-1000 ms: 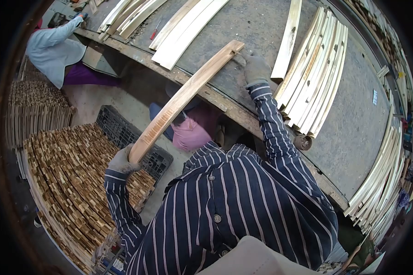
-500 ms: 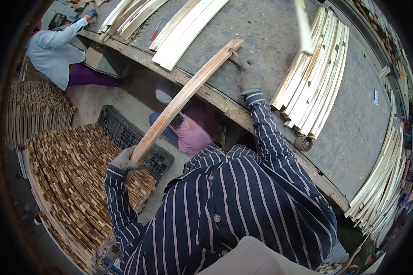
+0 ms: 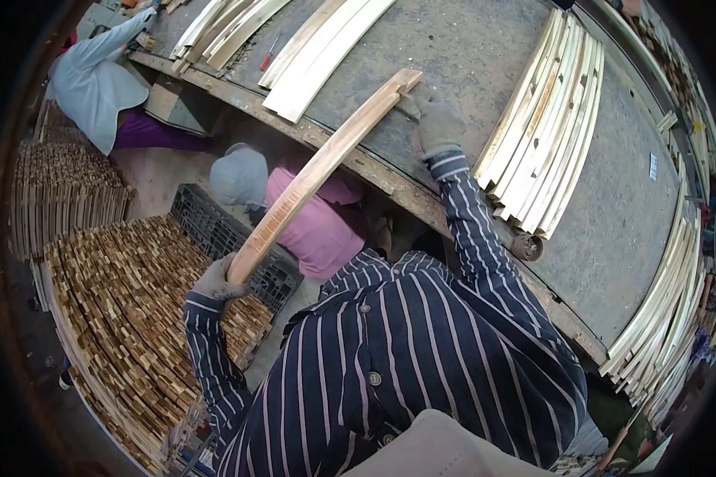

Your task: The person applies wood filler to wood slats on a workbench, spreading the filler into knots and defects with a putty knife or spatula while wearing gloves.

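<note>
Grey workbench bears the curved slat at its top end, beside my flat-fingered right hand. My left hand clenches the lower end. If the slat slips, I judge it could strike the crouching person beneath.

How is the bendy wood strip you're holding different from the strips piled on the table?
The held strip is browner; the piled strips are pale. The held strip sticks out past the table, gripped by the left hand; the piled strips lie on it. Both are long and curved.
</note>
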A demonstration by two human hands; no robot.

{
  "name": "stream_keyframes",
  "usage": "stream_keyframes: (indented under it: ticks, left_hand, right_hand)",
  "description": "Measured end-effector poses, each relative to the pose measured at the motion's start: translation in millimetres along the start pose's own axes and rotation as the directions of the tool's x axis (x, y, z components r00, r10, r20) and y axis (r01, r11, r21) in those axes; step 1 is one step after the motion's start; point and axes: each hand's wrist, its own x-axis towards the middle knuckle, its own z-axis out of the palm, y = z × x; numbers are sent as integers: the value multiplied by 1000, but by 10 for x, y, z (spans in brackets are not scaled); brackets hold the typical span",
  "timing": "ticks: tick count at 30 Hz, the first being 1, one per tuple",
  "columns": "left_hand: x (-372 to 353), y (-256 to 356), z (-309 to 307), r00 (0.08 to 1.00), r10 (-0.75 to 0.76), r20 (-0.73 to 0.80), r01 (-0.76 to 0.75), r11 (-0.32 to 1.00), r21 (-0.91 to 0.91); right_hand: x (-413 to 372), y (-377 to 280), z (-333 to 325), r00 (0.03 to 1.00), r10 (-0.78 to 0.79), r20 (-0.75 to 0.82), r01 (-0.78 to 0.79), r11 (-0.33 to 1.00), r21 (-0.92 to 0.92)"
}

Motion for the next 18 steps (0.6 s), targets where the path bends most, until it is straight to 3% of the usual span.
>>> stream_keyframes:
  ticks: [1,3,6,10,12,13,15,16,17,18]
  left_hand:
    - [-12,-1,14,1000,1,-1,-1,1000,-3]
    - [-28,-11,45,1000,0,-19,0,1000,2]
    - [-13,-109,37,999,22,-28,-21,998,55]
    - [-87,16,132,998,41,-53,-37,996,85]
    - [-151,118,240,999,-26,35,32,983,-179]
    - [-158,98,278,999,-29,34,34,983,-180]
    - [-143,-53,386,974,-64,219,159,880,-447]
    - [-97,-385,443,944,-122,306,290,751,-593]
    - [-167,-279,571,918,64,391,167,834,-526]
    - [-153,-384,746,924,89,373,170,777,-606]
  right_hand:
    - [-30,28,-9,1000,-2,-1,2,1000,-2]
    - [-66,137,-9,969,-201,-141,210,977,49]
    - [132,186,98,956,-158,-248,171,985,33]
    - [183,202,188,986,-117,-118,123,991,47]
    - [105,284,228,990,-137,-45,144,919,366]
    - [90,302,246,989,-139,-43,145,919,367]
    - [93,314,261,973,13,-228,147,730,667]
    - [122,305,264,973,12,-231,151,727,670]
    - [168,298,270,976,92,-196,67,730,680]
    - [195,300,289,972,175,-157,-20,726,688]
